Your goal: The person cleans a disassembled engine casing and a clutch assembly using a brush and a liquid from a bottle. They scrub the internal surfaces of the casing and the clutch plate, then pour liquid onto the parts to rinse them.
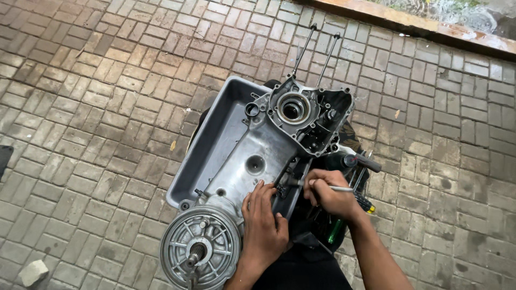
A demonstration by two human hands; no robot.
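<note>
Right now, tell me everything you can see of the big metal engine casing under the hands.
The engine casing is a long, dull silver cast-metal part, grimy in places. It lies across a grey tray on brick paving. Its far end has a round bearing opening and two thin studs sticking out; its near end carries a round ribbed drum with a central shaft. The left hand rests flat on it; the right hand works a thin tool at its edge.

— What lay there, counted?
— One engine casing; one grey tray; two long studs; two hands; one loose stone.
</note>
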